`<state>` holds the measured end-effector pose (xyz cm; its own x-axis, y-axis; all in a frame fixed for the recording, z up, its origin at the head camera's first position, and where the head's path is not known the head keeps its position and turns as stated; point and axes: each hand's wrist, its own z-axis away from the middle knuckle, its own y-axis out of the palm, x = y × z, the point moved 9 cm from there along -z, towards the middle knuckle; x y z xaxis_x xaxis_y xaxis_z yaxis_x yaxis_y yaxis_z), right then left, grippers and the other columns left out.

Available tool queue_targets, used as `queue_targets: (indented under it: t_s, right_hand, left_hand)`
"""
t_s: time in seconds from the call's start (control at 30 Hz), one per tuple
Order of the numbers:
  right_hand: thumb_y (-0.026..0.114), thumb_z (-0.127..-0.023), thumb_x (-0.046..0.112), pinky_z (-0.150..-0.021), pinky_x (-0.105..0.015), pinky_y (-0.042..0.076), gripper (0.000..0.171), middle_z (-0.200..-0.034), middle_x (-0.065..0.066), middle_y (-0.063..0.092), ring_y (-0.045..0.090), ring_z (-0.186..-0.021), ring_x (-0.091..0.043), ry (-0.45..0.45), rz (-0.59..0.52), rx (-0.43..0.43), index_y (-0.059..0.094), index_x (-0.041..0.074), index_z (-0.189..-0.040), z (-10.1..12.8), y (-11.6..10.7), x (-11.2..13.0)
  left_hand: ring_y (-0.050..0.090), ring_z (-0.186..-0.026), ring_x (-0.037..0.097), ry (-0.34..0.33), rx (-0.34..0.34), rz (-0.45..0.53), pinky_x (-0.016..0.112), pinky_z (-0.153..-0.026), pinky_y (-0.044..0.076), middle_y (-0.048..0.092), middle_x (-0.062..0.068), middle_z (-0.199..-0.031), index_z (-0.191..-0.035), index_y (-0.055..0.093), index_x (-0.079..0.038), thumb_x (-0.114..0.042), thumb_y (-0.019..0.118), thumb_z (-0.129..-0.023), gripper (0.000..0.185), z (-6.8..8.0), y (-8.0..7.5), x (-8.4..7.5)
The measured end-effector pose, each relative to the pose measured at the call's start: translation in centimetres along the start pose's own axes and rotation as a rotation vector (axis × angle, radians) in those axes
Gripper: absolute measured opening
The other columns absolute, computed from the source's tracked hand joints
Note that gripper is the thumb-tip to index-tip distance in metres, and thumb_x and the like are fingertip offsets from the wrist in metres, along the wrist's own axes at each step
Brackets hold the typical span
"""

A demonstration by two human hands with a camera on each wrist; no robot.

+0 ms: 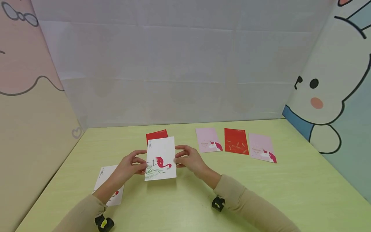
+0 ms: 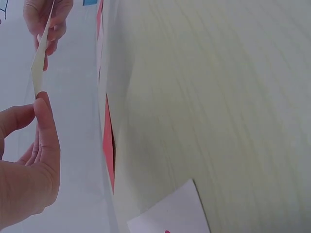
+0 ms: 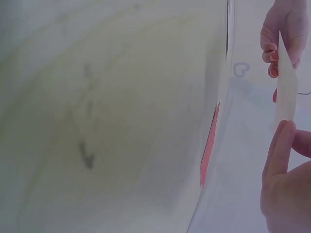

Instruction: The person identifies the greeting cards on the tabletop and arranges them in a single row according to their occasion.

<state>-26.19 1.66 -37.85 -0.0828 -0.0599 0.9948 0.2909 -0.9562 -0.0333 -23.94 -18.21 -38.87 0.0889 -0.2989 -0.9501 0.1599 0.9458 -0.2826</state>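
A white card (image 1: 160, 151) with a red flamingo and green leaves is held above the table between both hands. My left hand (image 1: 129, 167) pinches its left edge; my right hand (image 1: 192, 160) pinches the right edge. Seen almost edge-on, the same card (image 2: 40, 68) shows in the left wrist view, thumb and fingertips of the left hand (image 2: 34, 160) on its near end. In the right wrist view the right hand (image 3: 286, 179) grips the card's near side. Another white card (image 1: 116, 200) lies under my left forearm, partly hidden.
Behind the held card lies a red card (image 1: 156, 134), partly covered from view. To the right are a pink unicorn card (image 1: 206, 137), a red card (image 1: 236, 141) and a second pink unicorn card (image 1: 261, 145). A white sheet (image 1: 185, 64) stands along the table's back edge.
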Motion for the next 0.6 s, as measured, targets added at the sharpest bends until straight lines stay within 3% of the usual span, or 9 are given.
queue_targets:
  t_s: [0.4,0.6]
  right_hand:
    - [0.066,-0.077,0.001,-0.059,-0.03,0.052,0.043,-0.083,-0.009,0.056,0.058,-0.066,-0.019,0.061,0.091,-0.043,0.052,0.005,-0.116,-0.2,1.8,-1.4]
    - [0.067,-0.077,0.003,-0.059,-0.029,0.052,0.042,-0.082,-0.007,0.056,0.059,-0.064,-0.017,0.081,0.144,-0.014,0.052,0.006,-0.115,-0.1,3.0,-1.9]
  left_hand:
    - [0.058,-0.07,0.023,-0.024,-0.006,-0.04,0.031,-0.066,0.051,0.059,0.011,-0.088,-0.13,0.036,-0.003,-0.008,0.063,-0.081,0.055,1.3,-1.3,1.1]
    - [0.058,-0.067,0.023,-0.026,-0.006,-0.056,0.031,-0.063,0.051,0.058,0.012,-0.088,-0.126,0.039,0.002,-0.005,0.063,-0.08,0.053,1.9,-1.9,2.0]
